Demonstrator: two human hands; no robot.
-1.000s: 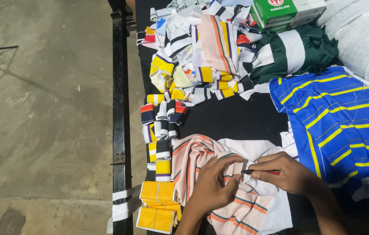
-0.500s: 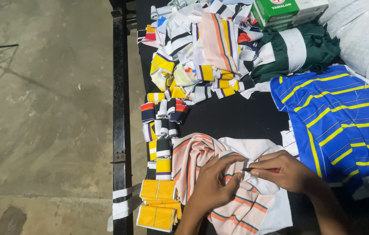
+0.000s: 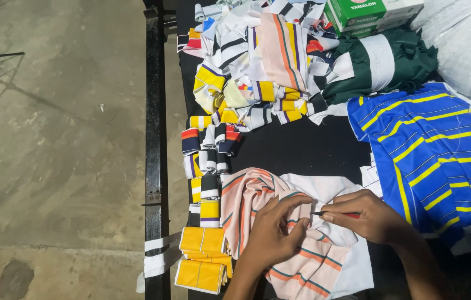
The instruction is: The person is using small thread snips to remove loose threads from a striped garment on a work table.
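Head view: looks down on a black tabletop (image 3: 302,150) strewn with cut fabric beside a concrete floor (image 3: 58,166).
Left hand (image 3: 271,236): rests on a peach striped cloth (image 3: 257,194), fingers curled together and pinching a fold of it.
Right hand (image 3: 371,214): fingers clamped on a thin red-handled tool (image 3: 332,214), its tip at that same fold.
Cloth location: near edge of the tabletop, over a white piece (image 3: 324,186), bunched and not flat.
Sorted so far: small striped strips (image 3: 210,153) lie in a column at the left, with yellow folded pieces (image 3: 202,258) stacked nearest.
Left over: a mixed heap of scraps (image 3: 263,61) at the far end looks unsorted.
Nearby: blue cloth with yellow stripes (image 3: 435,150), green cloth (image 3: 379,64), green and white box (image 3: 366,12).
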